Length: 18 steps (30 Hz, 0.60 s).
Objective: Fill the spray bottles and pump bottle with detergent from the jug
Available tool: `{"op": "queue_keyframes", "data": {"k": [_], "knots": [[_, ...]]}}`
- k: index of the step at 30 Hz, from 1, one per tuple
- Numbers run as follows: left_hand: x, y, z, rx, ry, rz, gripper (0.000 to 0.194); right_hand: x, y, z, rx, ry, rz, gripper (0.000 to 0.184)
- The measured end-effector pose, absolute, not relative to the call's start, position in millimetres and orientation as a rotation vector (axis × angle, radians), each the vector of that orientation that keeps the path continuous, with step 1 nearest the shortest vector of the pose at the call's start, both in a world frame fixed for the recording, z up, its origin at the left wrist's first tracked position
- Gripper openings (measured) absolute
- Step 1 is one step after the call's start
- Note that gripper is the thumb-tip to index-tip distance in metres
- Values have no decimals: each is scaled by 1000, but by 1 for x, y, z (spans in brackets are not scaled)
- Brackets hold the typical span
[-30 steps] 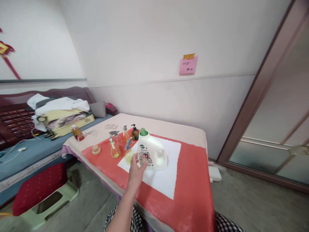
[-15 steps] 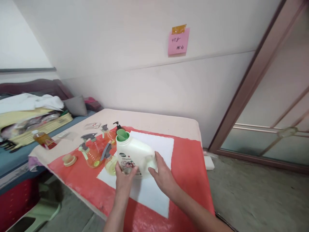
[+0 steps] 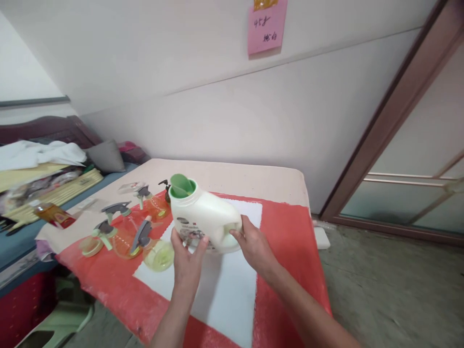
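Note:
A white detergent jug [image 3: 203,215], uncapped and tilted to the left, is held above a white sheet [image 3: 232,285]. Inside its mouth shows a green pouring spout [image 3: 181,187]. My left hand [image 3: 188,261] grips the jug's lower front, thumb and fingers spread around the label. Wrapped round the handle at the right end is my right hand [image 3: 253,244]. Just left of the jug stands a spray bottle [image 3: 158,253] with yellowish liquid and a grey trigger head. The jug's underside is partly hidden by my left hand.
Several more spray bottles [image 3: 123,241] stand on the red cloth [image 3: 286,261] at the left, beside a pale round cap [image 3: 91,246]. A dark pump bottle [image 3: 166,191] is behind the jug. Farther left lies an amber bottle [image 3: 52,213]. A wall [image 3: 224,125] bounds the table's back.
The jug has tilted further left and been raised slightly, with both hands still on it. The view has shifted, so the pink note sits higher.

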<state>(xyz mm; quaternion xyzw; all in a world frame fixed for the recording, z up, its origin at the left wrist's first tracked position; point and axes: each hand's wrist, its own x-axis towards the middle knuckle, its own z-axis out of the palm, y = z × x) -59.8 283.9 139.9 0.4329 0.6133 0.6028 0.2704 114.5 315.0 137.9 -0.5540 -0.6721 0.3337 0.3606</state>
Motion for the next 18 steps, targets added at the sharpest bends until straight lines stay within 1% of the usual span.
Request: {"op": "queue_keyframes", "data": {"k": [3, 5, 9, 11, 13, 15, 17, 18], "knots": [[-50, 306, 142, 1255, 1580, 1601, 81, 123, 331, 131, -1410, -1652, 832, 28], [-47, 316, 135, 1267, 1570, 1549, 79, 128, 338, 123, -1423, -1619, 818, 30], [-50, 321, 114, 1242, 1623, 1378, 88, 132, 346, 105, -1430, -1617, 799, 36], [-56, 316, 110, 1240, 1665, 1303, 87, 132, 345, 99, -1425, -1608, 796, 43], [-65, 306, 115, 1278, 1749, 1277, 76, 132, 341, 95, -1440, -1566, 787, 52], [-73, 292, 130, 1409, 1830, 1335, 57, 131, 335, 93, -1471, -1493, 764, 59], [-80, 276, 150, 1611, 1857, 1490, 38, 132, 326, 95, -1498, -1421, 738, 62], [-84, 270, 160, 1688, 1877, 1592, 32, 133, 321, 96, -1507, -1395, 726, 63]]}}
